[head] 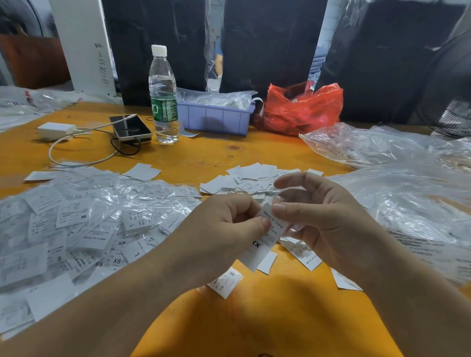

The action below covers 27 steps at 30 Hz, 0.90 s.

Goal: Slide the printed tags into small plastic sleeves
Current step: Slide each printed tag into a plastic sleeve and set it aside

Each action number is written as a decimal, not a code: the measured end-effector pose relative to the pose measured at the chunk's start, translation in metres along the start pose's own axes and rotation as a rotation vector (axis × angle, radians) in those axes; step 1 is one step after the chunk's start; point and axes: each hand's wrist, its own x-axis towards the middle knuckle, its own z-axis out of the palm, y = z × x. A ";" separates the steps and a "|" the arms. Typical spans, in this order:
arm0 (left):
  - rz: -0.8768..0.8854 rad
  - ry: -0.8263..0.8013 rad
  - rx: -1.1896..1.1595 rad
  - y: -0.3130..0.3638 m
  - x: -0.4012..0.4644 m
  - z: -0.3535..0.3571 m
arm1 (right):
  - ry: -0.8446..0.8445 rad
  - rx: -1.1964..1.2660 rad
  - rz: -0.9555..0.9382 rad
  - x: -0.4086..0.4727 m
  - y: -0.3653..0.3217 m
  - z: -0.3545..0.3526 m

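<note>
A white printed tag (263, 241) marked "MADE IN CHINA" and "XS" hangs above the orange table (289, 317). My left hand (226, 227) pinches its upper left edge between thumb and fingers. My right hand (322, 213) pinches the top of the tag with its thumb, and a small clear plastic sleeve (285, 197) is held between its fingers. A large heap of sleeved tags (85, 219) lies at the left. Loose bare tags (253, 179) are piled just beyond my hands.
A water bottle (163, 95), a phone (130, 127) with charger and cable, a purple bin (215, 117) and a red bag (300, 108) stand at the back. Clear plastic bags (393, 170) cover the right side. A fan (463, 81) sits at far right.
</note>
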 end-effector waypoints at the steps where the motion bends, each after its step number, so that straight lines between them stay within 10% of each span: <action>1: -0.002 -0.007 0.003 0.000 0.000 0.000 | -0.003 -0.006 0.004 0.000 0.000 0.000; 27: 0.029 0.099 -0.052 0.001 0.001 -0.006 | 0.027 -0.120 -0.017 -0.003 -0.004 0.003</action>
